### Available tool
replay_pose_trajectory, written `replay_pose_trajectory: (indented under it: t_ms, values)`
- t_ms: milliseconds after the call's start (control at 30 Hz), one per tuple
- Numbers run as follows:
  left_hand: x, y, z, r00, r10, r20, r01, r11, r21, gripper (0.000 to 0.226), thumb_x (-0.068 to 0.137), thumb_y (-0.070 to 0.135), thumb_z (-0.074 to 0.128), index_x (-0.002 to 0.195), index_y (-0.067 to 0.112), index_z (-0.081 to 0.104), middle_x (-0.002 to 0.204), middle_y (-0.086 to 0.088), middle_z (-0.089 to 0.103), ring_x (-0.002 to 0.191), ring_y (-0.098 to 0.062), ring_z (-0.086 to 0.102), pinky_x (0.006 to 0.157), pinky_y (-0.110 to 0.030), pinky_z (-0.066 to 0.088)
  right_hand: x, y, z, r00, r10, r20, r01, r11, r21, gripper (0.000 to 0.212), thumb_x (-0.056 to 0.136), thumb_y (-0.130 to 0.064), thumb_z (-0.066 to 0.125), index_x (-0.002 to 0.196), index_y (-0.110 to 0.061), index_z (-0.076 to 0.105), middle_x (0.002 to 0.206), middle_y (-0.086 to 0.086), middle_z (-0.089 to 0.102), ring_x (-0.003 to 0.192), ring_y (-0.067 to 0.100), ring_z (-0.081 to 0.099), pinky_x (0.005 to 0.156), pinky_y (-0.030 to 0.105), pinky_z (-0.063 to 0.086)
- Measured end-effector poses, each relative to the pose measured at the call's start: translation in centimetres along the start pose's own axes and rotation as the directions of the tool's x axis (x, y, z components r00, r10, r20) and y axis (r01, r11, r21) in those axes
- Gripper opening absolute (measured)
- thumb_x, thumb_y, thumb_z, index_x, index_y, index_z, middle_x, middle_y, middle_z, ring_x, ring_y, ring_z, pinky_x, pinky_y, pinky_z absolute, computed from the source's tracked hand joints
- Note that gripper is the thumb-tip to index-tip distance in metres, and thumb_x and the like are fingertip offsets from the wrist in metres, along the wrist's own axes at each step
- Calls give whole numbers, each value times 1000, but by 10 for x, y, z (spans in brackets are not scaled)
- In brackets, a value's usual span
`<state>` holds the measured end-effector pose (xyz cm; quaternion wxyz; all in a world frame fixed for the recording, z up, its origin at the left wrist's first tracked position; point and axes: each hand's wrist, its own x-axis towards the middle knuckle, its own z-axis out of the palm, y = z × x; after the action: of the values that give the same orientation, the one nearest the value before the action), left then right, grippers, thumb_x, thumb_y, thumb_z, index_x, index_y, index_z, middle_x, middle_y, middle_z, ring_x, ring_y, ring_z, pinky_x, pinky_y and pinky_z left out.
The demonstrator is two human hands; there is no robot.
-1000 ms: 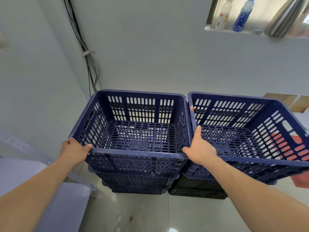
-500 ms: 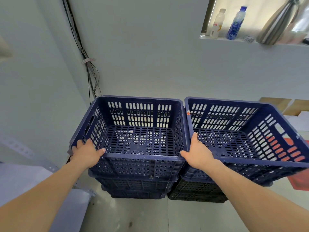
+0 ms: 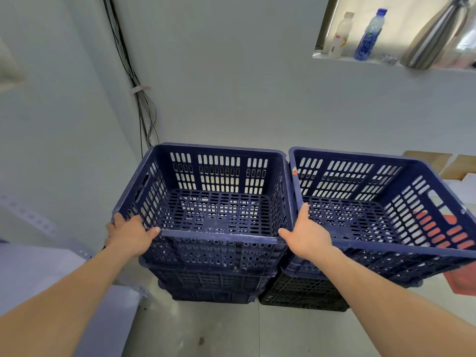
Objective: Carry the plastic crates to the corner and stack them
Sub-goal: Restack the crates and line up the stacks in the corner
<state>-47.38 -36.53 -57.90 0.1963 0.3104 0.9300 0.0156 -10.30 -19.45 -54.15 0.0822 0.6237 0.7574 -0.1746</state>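
Two hands grasp the top blue crate (image 3: 216,217): left hand (image 3: 128,235) fingers curled round its corner, right hand (image 3: 309,235) clasping the opposite corner

neighbouring crate (image 3: 381,202) seems flush against the right side; side wall (image 3: 51,124) crowds the left.

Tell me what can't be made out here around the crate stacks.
Head view only:
- Left hand fingers: wrapped behind the top crate corner.
- Black crate under the right stack: mostly covered by the right forearm and the blue crates above.
- Bottle labels on the ledge: too small to read.
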Motion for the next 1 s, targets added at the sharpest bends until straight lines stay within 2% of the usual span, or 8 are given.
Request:
replay_pose_trajectory:
  t_ms: [100, 200, 367, 667, 833, 1000]
  values:
    - [-2, -6, -1, 1000, -28, -12, 27, 998, -48, 71, 90, 65, 54, 135, 10, 51, 151, -22, 23, 137, -41, 25, 111, -53, 36, -2, -4, 3, 998, 30, -50, -32, 999, -36, 98, 103, -50, 52, 162, -11, -16, 74, 1, 66, 65, 24, 66, 59, 33, 48]
    - [-3, -8, -3, 1000, -11, -11, 11, 1000, -15, 73, 89, 67, 54, 132, 8, 56, 145, -23, 29, 130, -41, 36, 109, -49, 39, -4, -7, 6, 996, 61, -67, -65, 996, -55, 92, 105, -40, 49, 162, -12, -17, 71, 2, 66, 59, 24, 60, 54, 30, 39]
    - [-3, -8, -5, 999, 4, -48, -2, 999, 47, 75, 86, 74, 51, 130, 14, 60, 141, -22, 38, 122, -38, 47, 105, -45, 44, -4, -8, 9, 993, 65, -94, -70, 996, -53, 89, 106, -35, 46, 162, -12, -17, 71, 1, 67, 59, 23, 59, 55, 30, 38]
    - [-6, -8, -4, 998, 7, -65, -2, 997, 80, 76, 85, 76, 48, 127, 15, 62, 141, -20, 41, 126, -36, 44, 105, -45, 44, 1, -7, 15, 990, 59, -128, -67, 996, -59, 89, 105, -38, 47, 162, -11, -16, 75, 2, 67, 64, 24, 63, 58, 32, 41]
    - [-14, -4, -4, 997, -10, -75, 13, 999, 31, 72, 86, 71, 54, 127, 13, 61, 141, -19, 38, 124, -39, 43, 103, -45, 44, 2, -8, 16, 988, 62, -142, -73, 994, -77, 88, 104, -36, 48, 163, -12, -14, 74, 2, 66, 57, 22, 59, 52, 28, 38]
    - [-16, -2, -8, 999, -12, -42, 15, 998, 60, 73, 88, 72, 51, 129, 12, 61, 148, -23, 33, 130, -41, 40, 108, -45, 39, 4, -7, 18, 989, 68, -134, -79, 994, -79, 88, 104, -38, 46, 162, -12, -15, 77, 2, 65, 61, 23, 58, 61, 32, 43]
